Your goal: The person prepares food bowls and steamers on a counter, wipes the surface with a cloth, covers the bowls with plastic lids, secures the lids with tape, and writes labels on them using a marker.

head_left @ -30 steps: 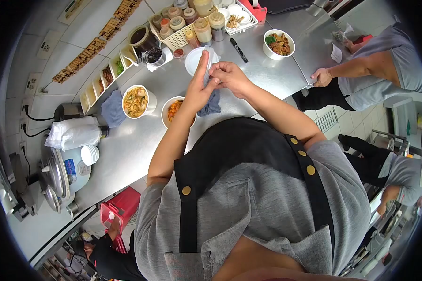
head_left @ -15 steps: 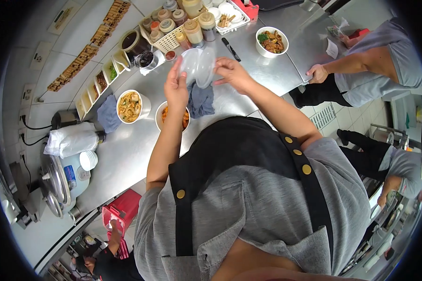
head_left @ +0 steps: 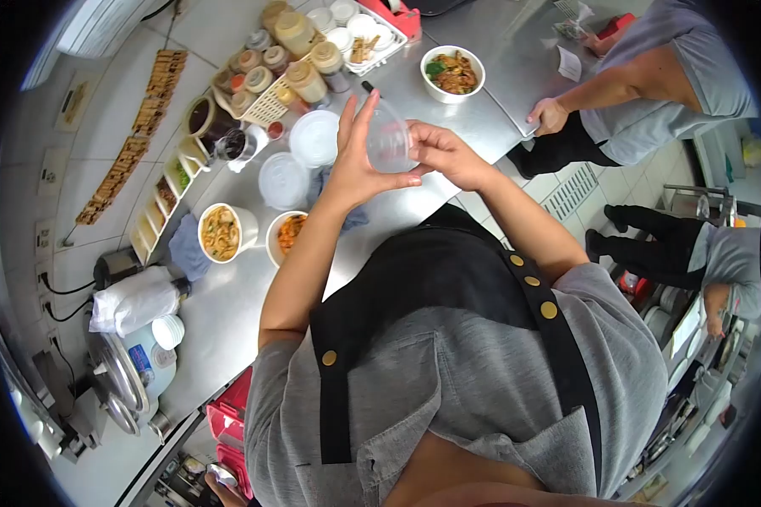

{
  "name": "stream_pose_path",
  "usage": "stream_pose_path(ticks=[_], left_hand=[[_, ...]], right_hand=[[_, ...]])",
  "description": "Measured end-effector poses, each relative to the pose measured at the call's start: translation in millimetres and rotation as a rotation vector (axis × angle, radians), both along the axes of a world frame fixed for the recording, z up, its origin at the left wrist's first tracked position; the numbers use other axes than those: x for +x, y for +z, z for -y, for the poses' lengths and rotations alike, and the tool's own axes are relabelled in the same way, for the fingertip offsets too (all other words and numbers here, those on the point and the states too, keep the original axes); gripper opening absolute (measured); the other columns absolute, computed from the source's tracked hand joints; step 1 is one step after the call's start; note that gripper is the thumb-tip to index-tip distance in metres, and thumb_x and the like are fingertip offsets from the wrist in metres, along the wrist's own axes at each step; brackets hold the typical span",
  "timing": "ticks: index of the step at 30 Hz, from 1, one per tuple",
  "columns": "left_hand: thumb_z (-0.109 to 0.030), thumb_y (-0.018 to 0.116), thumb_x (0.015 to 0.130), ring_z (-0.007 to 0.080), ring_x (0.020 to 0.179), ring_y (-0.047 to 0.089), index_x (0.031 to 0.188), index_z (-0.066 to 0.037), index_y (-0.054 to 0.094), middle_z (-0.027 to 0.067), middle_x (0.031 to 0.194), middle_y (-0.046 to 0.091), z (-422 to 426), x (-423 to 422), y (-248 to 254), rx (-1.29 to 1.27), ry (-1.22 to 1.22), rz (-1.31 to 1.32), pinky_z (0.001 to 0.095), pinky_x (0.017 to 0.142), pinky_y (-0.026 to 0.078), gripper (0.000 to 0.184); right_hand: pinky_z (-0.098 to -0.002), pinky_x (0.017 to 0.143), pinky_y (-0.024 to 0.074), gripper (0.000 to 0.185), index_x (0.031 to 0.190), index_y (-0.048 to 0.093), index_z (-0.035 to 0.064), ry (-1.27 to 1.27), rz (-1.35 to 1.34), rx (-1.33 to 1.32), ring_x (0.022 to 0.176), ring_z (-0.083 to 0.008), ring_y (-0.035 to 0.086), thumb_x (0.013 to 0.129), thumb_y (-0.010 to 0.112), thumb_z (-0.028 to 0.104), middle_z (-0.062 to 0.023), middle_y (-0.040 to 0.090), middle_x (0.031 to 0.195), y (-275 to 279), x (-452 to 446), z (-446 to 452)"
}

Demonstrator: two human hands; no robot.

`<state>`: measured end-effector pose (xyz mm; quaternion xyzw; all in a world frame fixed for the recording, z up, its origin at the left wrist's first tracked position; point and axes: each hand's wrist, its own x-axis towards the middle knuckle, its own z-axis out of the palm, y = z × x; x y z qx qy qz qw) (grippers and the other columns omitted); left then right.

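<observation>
A clear plastic lid (head_left: 386,144) is held up over the counter, its right side pinched in my right hand (head_left: 448,156). My left hand (head_left: 357,160) is open beside the lid's left side, fingers pointing up and thumb stretched toward my right hand; I cannot tell whether it touches the lid. Left of it, two more lids lie flat, an upper lid (head_left: 315,138) and a lower lid (head_left: 283,181). A bowl of orange food (head_left: 291,230) is partly hidden by my left forearm. Beside it stands a bowl of noodles (head_left: 221,232). A blue-grey cloth (head_left: 355,218) shows behind my left wrist.
A bowl of meat and broccoli (head_left: 454,74) stands at the far side. Bottles (head_left: 304,80) crowd a white basket (head_left: 271,106), near a row of ingredient trays (head_left: 165,198). A co-worker's hand (head_left: 550,117) rests at the counter's right edge. Another cloth (head_left: 189,247) lies left.
The two lids now lie on the counter; before, my hands held overlapping lids above it. My hands have moved right and down in view, with a lid in the right one. The view has shifted.
</observation>
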<state>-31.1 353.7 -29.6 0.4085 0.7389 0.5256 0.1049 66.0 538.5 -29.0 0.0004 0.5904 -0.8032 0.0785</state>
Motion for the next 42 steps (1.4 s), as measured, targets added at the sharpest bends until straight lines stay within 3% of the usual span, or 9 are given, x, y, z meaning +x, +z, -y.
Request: stream_pose_path(ticks=[7, 9, 11, 17, 27, 34, 36, 39, 42], left_hand=[[-0.044, 0.092, 0.054, 0.0441, 0.143, 0.019, 0.155, -0.021, 0.023, 0.0279, 0.154, 0.019, -115.9, -25.6, -35.7, -0.081, -0.022, -0.027, 0.0548, 0.114, 0.025, 0.125], [-0.045, 0.091, 0.054, 0.0442, 0.143, 0.018, 0.154, -0.025, 0.026, 0.0264, 0.154, 0.02, -156.7, -48.7, -43.4, -0.307, 0.099, -0.029, 0.0557, 0.112, 0.028, 0.121], [-0.05, 0.089, 0.054, 0.0439, 0.143, 0.018, 0.153, -0.029, 0.03, 0.0232, 0.155, 0.021, -196.6, -68.7, -47.5, -0.353, 0.137, -0.043, 0.0601, 0.109, 0.029, 0.117], [-0.061, 0.087, 0.048, 0.0436, 0.145, 0.017, 0.15, -0.037, 0.035, 0.0172, 0.158, 0.022, -271.8, -70.3, -55.0, -0.786, -0.019, -0.343, 0.07, 0.101, 0.028, 0.117], [-0.071, 0.072, 0.065, 0.0469, 0.144, 0.021, 0.15, -0.036, 0.037, 0.0174, 0.159, 0.023, -270.1, -59.3, -82.5, -0.656, 0.073, -0.712, 0.0732, 0.098, 0.029, 0.098], [-0.067, 0.07, 0.071, 0.042, 0.137, 0.034, 0.146, -0.036, 0.043, 0.0147, 0.155, 0.032, -272.3, -75.3, -75.6, -0.714, 0.032, -0.577, 0.0672, 0.095, 0.037, 0.086], [-0.059, 0.069, 0.078, 0.0356, 0.13, 0.043, 0.14, -0.027, 0.05, 0.0134, 0.146, 0.043, -266.8, -99.1, -94.6, -0.499, -0.059, -0.411, 0.0587, 0.097, 0.039, 0.073], [-0.05, 0.069, 0.083, 0.0321, 0.125, 0.047, 0.134, -0.017, 0.054, 0.0125, 0.138, 0.049, -236.8, -109.1, -125.9, -0.152, 0.24, -0.354, 0.052, 0.1, 0.037, 0.063], [-0.039, 0.076, 0.077, 0.0364, 0.122, 0.045, 0.116, -0.008, 0.056, 0.0168, 0.131, 0.049, -157.5, -93.4, -143.7, -0.25, 0.761, -0.515, 0.0513, 0.1, 0.033, 0.054]], right_hand=[[-0.0311, 0.073, 0.0534, 0.013, 0.106, 0.058, 0.0063, -0.087, 0.102, -0.088, 0.092, -0.0096, 0.058, 0.094, 0.056, 0.011, -0.0001, 0.059, 0.104, -25.0, -8.3, -95.7], [-0.0301, 0.071, 0.0537, 0.012, 0.104, 0.058, 0.0065, -0.256, 0.093, -0.049, 0.091, -0.0106, 0.059, 0.093, 0.056, 0.011, -0.001, 0.059, 0.101, -40.3, -17.2, -130.9], [-0.0306, 0.073, 0.0552, 0.016, 0.108, 0.058, 0.0058, -0.732, 0.292, 0.162, 0.088, -0.0119, 0.059, 0.094, 0.056, 0.012, -0.0025, 0.06, 0.102, -72.8, -29.4, -174.8], [-0.0303, 0.068, 0.0546, 0.033, 0.126, 0.056, 0.0027, -0.615, 0.38, -0.025, 0.085, -0.0128, 0.057, 0.097, 0.058, 0.018, -0.0036, 0.06, 0.099, -117.4, -56.2, -223.2], [-0.0236, 0.061, 0.0533, 0.042, 0.129, 0.055, -0.0022, -0.49, 0.29, -0.064, 0.073, -0.0112, 0.061, 0.089, 0.067, -0.001, -0.0015, 0.06, 0.089, -135.7, -60.1, -235.7], [-0.0272, 0.07, 0.0593, 0.041, 0.129, 0.054, 0.0033, -0.44, 0.273, -0.14, 0.076, -0.0117, 0.063, 0.09, 0.068, 0.004, -0.0012, 0.06, 0.089, -137.0, -60.3, -240.2], [-0.0272, 0.069, 0.059, 0.04, 0.127, 0.054, 0.0044, -0.48, 0.352, -0.047, 0.08, -0.0122, 0.063, 0.09, 0.068, 0.004, -0.0022, 0.06, 0.093, -136.2, -59.1, -237.6], [-0.0258, 0.067, 0.0561, 0.04, 0.126, 0.054, 0.0031, -0.505, 0.338, 0.146, 0.082, -0.0119, 0.062, 0.089, 0.069, 0.005, -0.0027, 0.06, 0.098, -133.1, -61.4, -235.8], [-0.0333, 0.078, 0.0516, 0.042, 0.124, 0.054, 0.0016, -0.601, 0.021, 0.673, 0.091, -0.0206, 0.06, 0.087, 0.071, 0.009, -0.0079, 0.06, 0.105, -114.5, -59.0, -223.8]])
